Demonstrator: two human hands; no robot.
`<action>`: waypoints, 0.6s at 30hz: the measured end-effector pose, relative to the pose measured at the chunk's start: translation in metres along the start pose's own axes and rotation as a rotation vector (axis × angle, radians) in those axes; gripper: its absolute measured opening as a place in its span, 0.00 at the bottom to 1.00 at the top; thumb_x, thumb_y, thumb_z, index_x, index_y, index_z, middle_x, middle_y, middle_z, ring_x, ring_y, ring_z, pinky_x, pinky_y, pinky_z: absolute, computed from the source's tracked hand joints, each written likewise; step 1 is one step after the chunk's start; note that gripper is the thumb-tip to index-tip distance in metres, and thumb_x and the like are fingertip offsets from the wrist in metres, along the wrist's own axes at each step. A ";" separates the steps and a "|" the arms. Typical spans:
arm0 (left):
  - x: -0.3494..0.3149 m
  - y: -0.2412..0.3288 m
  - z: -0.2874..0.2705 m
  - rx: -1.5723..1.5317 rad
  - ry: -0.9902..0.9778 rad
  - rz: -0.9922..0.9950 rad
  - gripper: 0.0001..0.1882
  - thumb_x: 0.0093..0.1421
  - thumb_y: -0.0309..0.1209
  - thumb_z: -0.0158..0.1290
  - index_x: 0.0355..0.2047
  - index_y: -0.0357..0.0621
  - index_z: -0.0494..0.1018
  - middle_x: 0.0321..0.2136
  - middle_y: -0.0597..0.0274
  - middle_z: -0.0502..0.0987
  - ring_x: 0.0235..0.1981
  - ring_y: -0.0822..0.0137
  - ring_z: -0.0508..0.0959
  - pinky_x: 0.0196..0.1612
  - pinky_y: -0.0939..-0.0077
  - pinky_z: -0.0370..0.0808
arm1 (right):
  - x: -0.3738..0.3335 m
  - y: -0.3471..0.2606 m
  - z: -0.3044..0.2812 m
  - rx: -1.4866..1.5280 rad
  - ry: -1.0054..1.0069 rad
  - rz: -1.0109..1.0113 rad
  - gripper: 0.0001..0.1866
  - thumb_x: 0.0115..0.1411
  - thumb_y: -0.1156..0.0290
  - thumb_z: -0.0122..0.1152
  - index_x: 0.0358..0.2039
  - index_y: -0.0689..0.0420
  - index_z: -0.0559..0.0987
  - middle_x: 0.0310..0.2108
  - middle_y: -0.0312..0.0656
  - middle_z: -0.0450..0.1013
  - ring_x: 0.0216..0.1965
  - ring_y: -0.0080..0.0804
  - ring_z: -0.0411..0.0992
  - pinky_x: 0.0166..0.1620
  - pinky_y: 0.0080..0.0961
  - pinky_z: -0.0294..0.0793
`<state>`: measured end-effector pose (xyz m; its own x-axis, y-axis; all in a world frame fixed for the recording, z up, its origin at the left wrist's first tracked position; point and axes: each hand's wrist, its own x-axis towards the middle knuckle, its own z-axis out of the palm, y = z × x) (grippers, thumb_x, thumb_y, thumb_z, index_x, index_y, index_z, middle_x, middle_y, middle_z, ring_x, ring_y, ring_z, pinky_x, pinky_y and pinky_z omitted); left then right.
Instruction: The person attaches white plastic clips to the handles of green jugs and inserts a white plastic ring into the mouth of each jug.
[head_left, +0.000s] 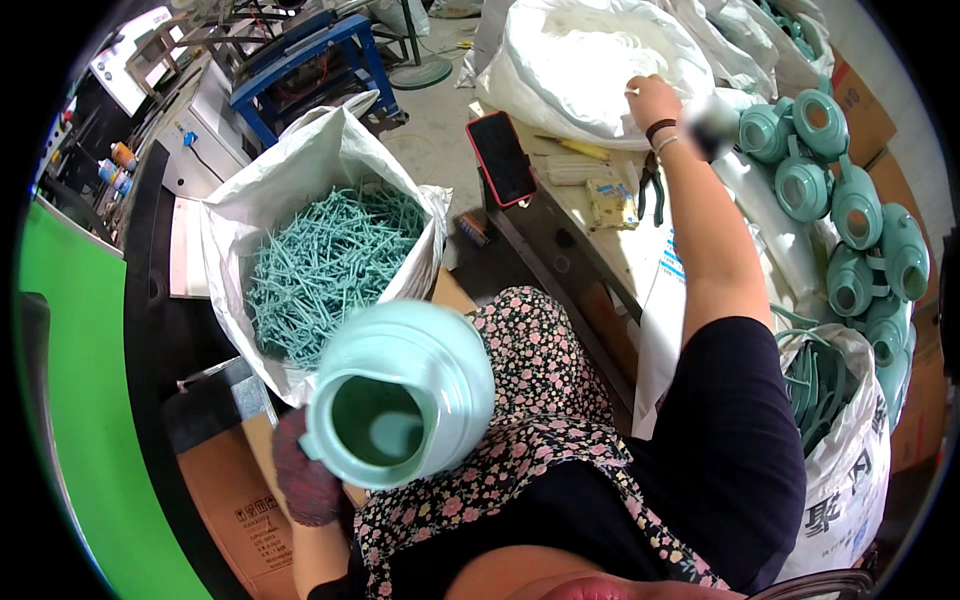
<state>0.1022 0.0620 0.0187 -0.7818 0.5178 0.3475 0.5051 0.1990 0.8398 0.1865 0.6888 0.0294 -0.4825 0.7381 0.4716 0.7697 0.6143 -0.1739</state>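
My left hand [303, 478], in a dark red glove, grips a pale teal jug body [455, 370] at its side. The jug is tilted so that its wide mouth with a pouring lip faces me. My right hand [654, 106] is bare and reaches over the near edge of a white sack [515, 95] full of thin white ring-like pieces [620, 55]. Its fingers are closed, with a bit of white showing at the tips. Beyond the jug stands another white sack [228, 270], filled with thin teal plastic sticks [325, 265].
On the bench beside my right arm are a red-edged phone [502, 158], black-handled pliers [650, 190] and a yellow packet [612, 204]. Several teal jug bodies [857, 212] are stacked at the right, above a sack of teal handle-like strips [815, 380]. A blue metal stand [305, 75] is farther back.
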 end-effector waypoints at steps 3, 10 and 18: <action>-0.035 -0.023 0.001 -0.053 -0.212 -0.131 0.25 0.44 0.35 0.70 0.42 0.40 0.75 0.39 0.55 0.78 0.41 0.63 0.78 0.46 0.69 0.73 | -0.017 -0.010 -0.021 0.128 0.103 -0.150 0.10 0.58 0.63 0.59 0.35 0.54 0.79 0.38 0.45 0.75 0.40 0.41 0.75 0.43 0.35 0.74; 0.051 0.046 0.020 0.085 -0.416 0.430 0.43 0.37 0.43 0.71 0.54 0.40 0.69 0.53 0.47 0.71 0.54 0.48 0.71 0.58 0.55 0.66 | -0.232 -0.165 -0.093 1.426 -0.718 -0.255 0.11 0.62 0.75 0.57 0.44 0.60 0.71 0.29 0.34 0.72 0.27 0.19 0.71 0.31 0.17 0.72; 0.077 0.078 0.048 0.247 -0.589 0.762 0.40 0.37 0.48 0.70 0.50 0.42 0.73 0.50 0.51 0.73 0.50 0.49 0.74 0.54 0.58 0.70 | -0.270 -0.167 -0.193 1.557 -0.894 -0.025 0.14 0.63 0.78 0.48 0.50 0.58 0.72 0.28 0.38 0.74 0.21 0.22 0.72 0.25 0.15 0.72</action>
<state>0.0987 0.1572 0.0916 0.0564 0.8967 0.4391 0.9114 -0.2258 0.3441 0.2686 0.3334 0.0977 -0.9496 0.3131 0.0155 -0.0466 -0.0920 -0.9947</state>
